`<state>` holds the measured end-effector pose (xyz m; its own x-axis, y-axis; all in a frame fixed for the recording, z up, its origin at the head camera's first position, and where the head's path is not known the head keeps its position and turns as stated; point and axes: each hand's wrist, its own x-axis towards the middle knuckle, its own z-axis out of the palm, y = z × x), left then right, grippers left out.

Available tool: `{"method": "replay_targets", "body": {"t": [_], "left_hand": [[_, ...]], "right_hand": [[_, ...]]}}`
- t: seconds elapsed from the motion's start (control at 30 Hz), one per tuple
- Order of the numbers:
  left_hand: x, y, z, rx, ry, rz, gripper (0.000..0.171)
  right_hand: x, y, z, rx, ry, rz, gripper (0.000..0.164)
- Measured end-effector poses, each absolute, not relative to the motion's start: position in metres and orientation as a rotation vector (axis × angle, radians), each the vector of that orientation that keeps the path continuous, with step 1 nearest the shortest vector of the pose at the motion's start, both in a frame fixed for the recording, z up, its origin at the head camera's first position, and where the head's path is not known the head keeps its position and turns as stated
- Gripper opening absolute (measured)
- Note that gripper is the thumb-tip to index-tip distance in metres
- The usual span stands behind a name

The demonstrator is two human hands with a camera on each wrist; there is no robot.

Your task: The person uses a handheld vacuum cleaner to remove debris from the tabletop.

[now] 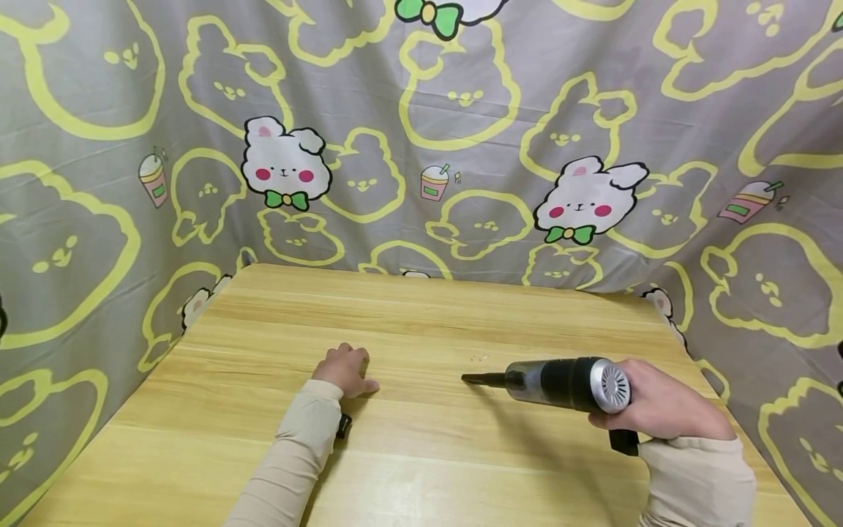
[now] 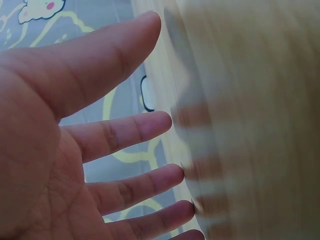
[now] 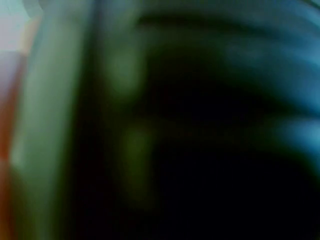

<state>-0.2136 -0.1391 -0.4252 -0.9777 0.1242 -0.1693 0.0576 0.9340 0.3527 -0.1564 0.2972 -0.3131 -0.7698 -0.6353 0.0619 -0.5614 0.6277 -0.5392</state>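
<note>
My right hand [image 1: 665, 402] grips the handle of a handheld vacuum cleaner [image 1: 560, 383], black with a clear front section and a silver vented end. Its narrow black nozzle [image 1: 486, 379] points left, low over the table, just below a small patch of pale crumbs [image 1: 479, 358]. Left of the crumbs, my left hand [image 1: 344, 369] rests on the tabletop and holds nothing. In the left wrist view its fingers [image 2: 135, 132] are spread and fairly straight, with the tips at the wood surface. Dark, blurred shapes [image 3: 210, 100] fill the right wrist view too closely to make out.
The wooden table [image 1: 421, 315] fills the lower part of the head view. A grey curtain [image 1: 369, 88] with yellow outlines and white cartoon animals hangs behind it and along both sides. A small black object [image 1: 343, 427] sits at my left wrist.
</note>
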Motion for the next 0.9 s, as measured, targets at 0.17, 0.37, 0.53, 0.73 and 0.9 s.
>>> {"method": "replay_targets", "body": {"t": [0.17,0.37,0.53,0.73,0.9], "left_hand": [[-0.2142,-0.1382,-0.4252,0.140,2.902,0.516,0.057],[-0.2139,-0.1373,-0.4253,0.140,2.905,0.510,0.057],[-0.2124,-0.1371,-0.4239,0.138,2.904,0.515,0.056],[-0.2122,-0.1373,-0.4235,0.136,2.906,0.509,0.056],[-0.2122,-0.1380,-0.4230,0.140,2.905,0.515,0.056]], "right_hand": [[-0.1564,0.2985,-0.3134,-0.987,2.711,-0.831,0.020],[-0.1568,0.2994,-0.3143,-0.996,2.754,-0.814,0.022],[-0.1577,0.2995,-0.3153,-0.973,2.796,-0.789,0.022],[-0.1579,0.2982,-0.3158,-0.933,2.830,-0.781,0.022],[-0.1583,0.2964,-0.3153,-0.882,2.867,-0.783,0.022]]}}
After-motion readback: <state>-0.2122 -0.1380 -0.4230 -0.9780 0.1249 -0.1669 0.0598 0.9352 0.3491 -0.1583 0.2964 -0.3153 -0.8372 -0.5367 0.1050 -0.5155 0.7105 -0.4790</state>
